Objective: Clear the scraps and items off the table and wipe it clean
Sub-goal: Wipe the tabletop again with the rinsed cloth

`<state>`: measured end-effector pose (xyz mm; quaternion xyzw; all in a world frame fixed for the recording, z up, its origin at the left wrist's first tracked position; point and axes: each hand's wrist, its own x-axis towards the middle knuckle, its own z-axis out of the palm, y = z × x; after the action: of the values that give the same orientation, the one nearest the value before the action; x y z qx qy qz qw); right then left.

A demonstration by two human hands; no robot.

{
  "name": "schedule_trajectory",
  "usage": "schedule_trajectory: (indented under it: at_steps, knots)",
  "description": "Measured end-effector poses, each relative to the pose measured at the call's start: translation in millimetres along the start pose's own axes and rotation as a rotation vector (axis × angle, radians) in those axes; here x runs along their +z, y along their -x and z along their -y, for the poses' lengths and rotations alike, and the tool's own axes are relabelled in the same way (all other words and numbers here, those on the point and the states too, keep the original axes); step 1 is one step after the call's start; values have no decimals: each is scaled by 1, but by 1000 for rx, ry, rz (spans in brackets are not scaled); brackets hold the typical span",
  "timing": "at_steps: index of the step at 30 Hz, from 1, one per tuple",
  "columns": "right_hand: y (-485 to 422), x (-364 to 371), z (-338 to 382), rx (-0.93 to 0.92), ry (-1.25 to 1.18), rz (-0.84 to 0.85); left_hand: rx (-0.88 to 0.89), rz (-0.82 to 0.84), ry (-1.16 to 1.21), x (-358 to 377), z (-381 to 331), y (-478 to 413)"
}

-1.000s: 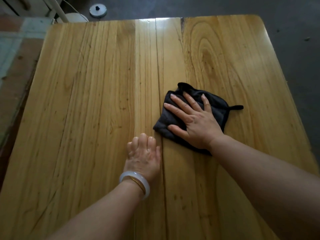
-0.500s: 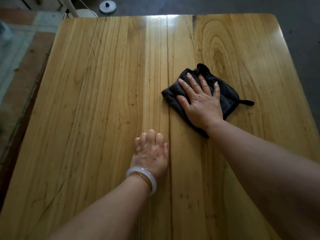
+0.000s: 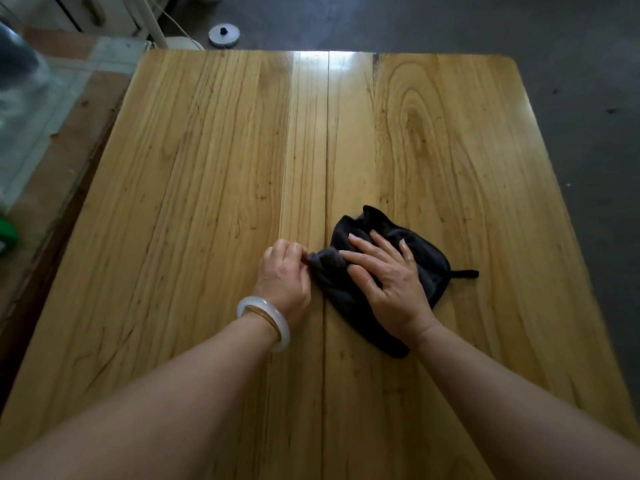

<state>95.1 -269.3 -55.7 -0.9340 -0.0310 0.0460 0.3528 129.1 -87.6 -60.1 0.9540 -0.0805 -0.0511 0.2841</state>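
Observation:
A dark grey cloth [image 3: 427, 252] with a small loop tag lies rumpled on the pale wooden table [image 3: 194, 174], a little right of the middle. My right hand [image 3: 388, 278] rests flat on top of it, fingers spread and pointing up-left. My left hand [image 3: 285, 275], with a white bangle on its wrist, sits just left of the cloth. Its fingers are curled and pinch the cloth's left corner. No scraps or other items show on the tabletop.
A glass-topped brown surface [image 3: 52, 109] adjoins the table's left edge, with something green [image 3: 7, 233] on it. On the grey floor beyond the far edge lie a round metal lid [image 3: 224, 34] and a white object with a cord [image 3: 180, 41].
My right hand has pulled the cloth back toward me and leftward. My left hand left its flat rest on the table and took the cloth's left corner.

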Motion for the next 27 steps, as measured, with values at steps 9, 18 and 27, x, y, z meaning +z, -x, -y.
schedule_trajectory:
  at_steps: [9, 18, 27]
  knots:
    - [-5, -23, 19, 425, 254, -80, -183, 82, 354, -20, -29, 13]
    - [0, -26, 20, 286, 378, -107, -283, 172, 319, -29, -34, 15]
    - [-4, -37, 21, 397, 407, -60, -348, 264, 269, -33, -42, 14]
